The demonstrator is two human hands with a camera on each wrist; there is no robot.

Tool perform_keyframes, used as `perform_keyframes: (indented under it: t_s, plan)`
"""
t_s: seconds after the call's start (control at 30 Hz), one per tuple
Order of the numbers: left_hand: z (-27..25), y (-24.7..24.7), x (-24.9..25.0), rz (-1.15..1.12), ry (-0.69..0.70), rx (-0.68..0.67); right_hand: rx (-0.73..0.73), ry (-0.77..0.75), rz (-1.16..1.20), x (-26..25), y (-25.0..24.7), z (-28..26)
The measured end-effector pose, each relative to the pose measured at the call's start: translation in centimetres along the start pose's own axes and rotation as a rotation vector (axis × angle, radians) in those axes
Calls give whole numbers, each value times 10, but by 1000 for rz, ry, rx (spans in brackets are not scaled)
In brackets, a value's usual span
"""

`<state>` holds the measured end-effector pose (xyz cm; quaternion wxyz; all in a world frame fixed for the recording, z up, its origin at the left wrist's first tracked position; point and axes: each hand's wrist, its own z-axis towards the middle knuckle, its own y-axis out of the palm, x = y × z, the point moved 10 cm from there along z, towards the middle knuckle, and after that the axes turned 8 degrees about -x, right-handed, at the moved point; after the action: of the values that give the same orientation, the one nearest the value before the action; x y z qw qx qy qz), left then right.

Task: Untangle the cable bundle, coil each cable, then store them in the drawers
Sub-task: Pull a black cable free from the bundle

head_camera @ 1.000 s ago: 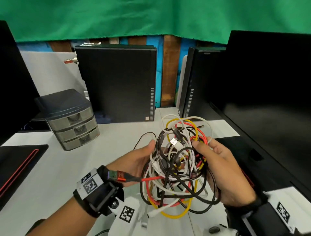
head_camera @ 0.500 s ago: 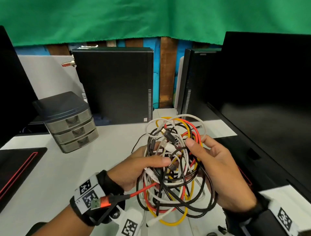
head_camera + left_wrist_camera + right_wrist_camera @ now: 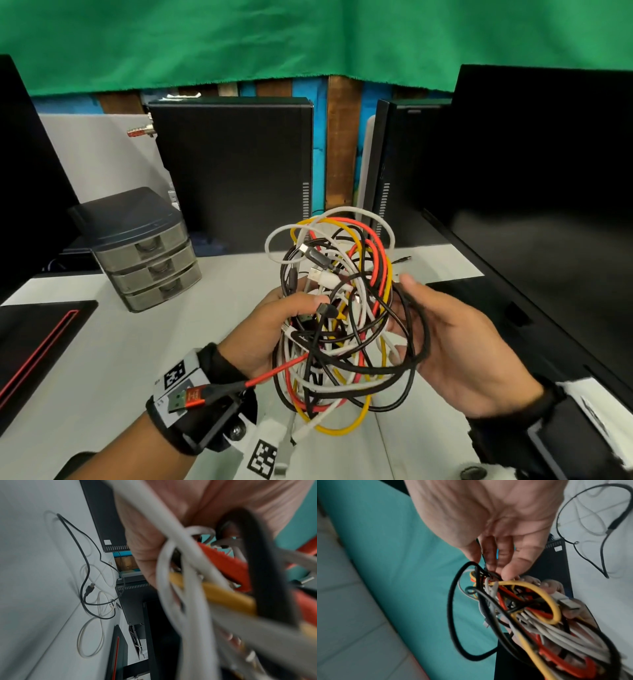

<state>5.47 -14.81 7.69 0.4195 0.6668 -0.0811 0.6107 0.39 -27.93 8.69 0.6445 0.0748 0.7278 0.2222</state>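
Fingers point(image 3: 310, 301) of the left hand point(image 3: 270, 329) curl around one side of a tangled cable bundle point(image 3: 342, 318), clamped on it, while the right hand point(image 3: 459, 346) cups the other side with a thick black cable point(image 3: 419, 329) looped over its fingers, which bend around that loop. The bundle hangs in the air between both hands, above the white table point(image 3: 102, 359).

Behind it stand two upright black computer cases — one point(image 3: 236, 178) at centre, one point(image 3: 400, 171) further right — and a large dark monitor point(image 3: 548, 192) fills the right side. At the left of the table sits a grey three-drawer unit point(image 3: 144, 250), all its drawers closed, well apart from the hands.

The bundle mixes white, black, red and yellow cables. A red cable's USB plug point(image 3: 186, 399) sticks out over the left wrist strap. In the left wrist view, a loose black cable point(image 3: 85, 574) and a loose white cable point(image 3: 89, 635) lie on the table.
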Motion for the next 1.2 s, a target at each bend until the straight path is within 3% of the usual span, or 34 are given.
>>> perform_keyframes:
  t_s: [0.13, 0.33, 0.43, 0.57, 0.63, 0.7, 0.8, 1.0, 1.1, 1.2]
  plan:
    - [0, -3, -4, -97, 12, 25, -41, 60, 90, 10, -2, 3]
    - [2, -33, 3, -263, 113, 191, 257, 18, 56, 7, -33, 1]
    - [0, -28, 8, -176, 82, 160, 318, -88, -180, -8, -39, -3]
    - [-2, -21, 10, -56, 52, 161, 421, -384, -621, -42, -31, -17]
    - [-3, -15, 12, 9, 49, 172, 385, -481, -714, -48, -19, -19]
    - [-4, -7, 12, 66, 34, 151, 320, -486, -705, -44, -16, -16]
    - [-3, -1, 13, 179, 9, 119, 175, -382, -682, -32, -13, -4]
    - [-3, 5, 16, 494, -18, 38, -111, -213, -381, -9, -6, 7]
    - [-4, 4, 20, 556, 6, 53, -65, -215, -386, -12, -9, 6]
    - [-3, -2, 20, 507, 42, 117, 110, -256, -345, -18, -18, 3]
